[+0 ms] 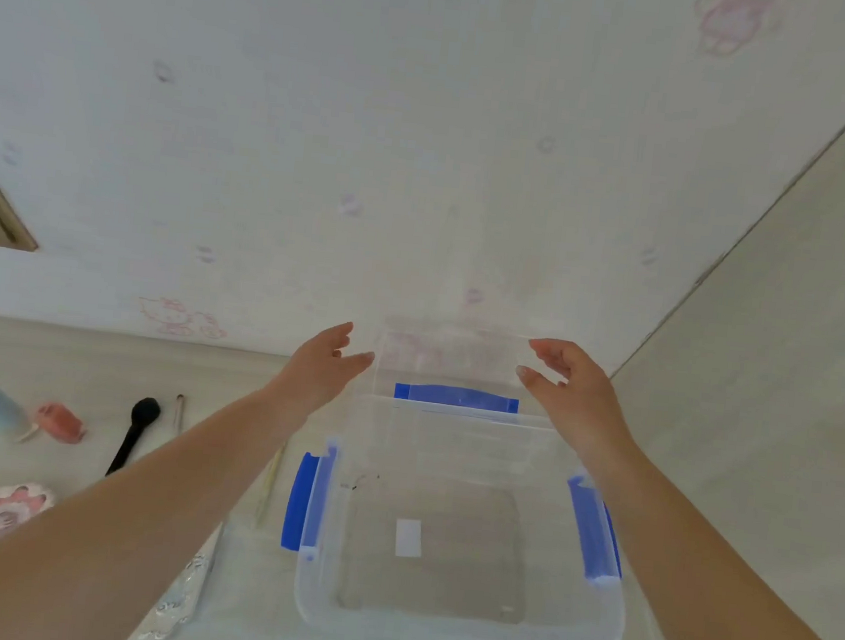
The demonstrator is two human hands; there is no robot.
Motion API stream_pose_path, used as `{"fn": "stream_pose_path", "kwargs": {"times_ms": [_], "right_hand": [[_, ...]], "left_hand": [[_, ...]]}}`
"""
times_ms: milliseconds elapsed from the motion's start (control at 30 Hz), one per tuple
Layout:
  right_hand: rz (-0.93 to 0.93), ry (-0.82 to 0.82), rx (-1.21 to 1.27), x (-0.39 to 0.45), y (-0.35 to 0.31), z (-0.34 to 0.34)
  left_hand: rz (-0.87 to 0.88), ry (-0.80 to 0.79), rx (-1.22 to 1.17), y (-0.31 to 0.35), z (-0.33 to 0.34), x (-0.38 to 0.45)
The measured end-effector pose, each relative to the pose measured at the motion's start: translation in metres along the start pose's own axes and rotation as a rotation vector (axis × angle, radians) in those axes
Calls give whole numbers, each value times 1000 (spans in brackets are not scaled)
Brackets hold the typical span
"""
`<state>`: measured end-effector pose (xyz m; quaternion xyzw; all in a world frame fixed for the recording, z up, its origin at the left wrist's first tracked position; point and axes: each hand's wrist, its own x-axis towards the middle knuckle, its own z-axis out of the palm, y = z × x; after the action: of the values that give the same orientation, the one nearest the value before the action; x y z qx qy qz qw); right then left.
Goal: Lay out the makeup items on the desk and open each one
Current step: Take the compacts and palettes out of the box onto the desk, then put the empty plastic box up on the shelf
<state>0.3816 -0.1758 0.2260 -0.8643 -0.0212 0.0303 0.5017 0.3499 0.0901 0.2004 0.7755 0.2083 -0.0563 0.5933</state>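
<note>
Two hands (323,367) (571,385) flank a clear lid (450,358) above the blue-latched box (463,545).

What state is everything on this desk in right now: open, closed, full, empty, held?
Clear storage box: open, empty, blue latches unclipped.
Clear lid: off the box, upright behind it, between both hands.
Left hand: open, at the lid's left edge.
Right hand: open, at the lid's right edge.
Black makeup brush: lying flat.
Flower-patterned compact: lying closed.
</note>
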Motion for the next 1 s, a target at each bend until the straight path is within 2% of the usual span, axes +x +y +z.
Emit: {"fn": "stream_pose_path", "kwargs": {"times_ms": [167, 333, 533, 633, 733, 833, 1000], "right_hand": [[161, -67, -124, 27, 38, -7], [283, -132, -149, 41, 55, -2], [362, 8, -61, 53, 62, 0], [451, -63, -76, 54, 61, -2], [446, -49, -42, 54, 59, -6], [399, 20, 8, 48, 53, -11], [291, 68, 190, 28, 34, -20]], "left_hand": [[-149, -117, 85, -6, 10, 17], [-261, -120, 69, -13, 18, 28], [-363, -130, 38, -21, 23, 36], [-372, -132, 34, -22, 24, 37], [-347, -129, 15, -22, 21, 35], [-250, -98, -29, -17, 19, 31], [6, 90, 73, -3, 14, 8]]}}
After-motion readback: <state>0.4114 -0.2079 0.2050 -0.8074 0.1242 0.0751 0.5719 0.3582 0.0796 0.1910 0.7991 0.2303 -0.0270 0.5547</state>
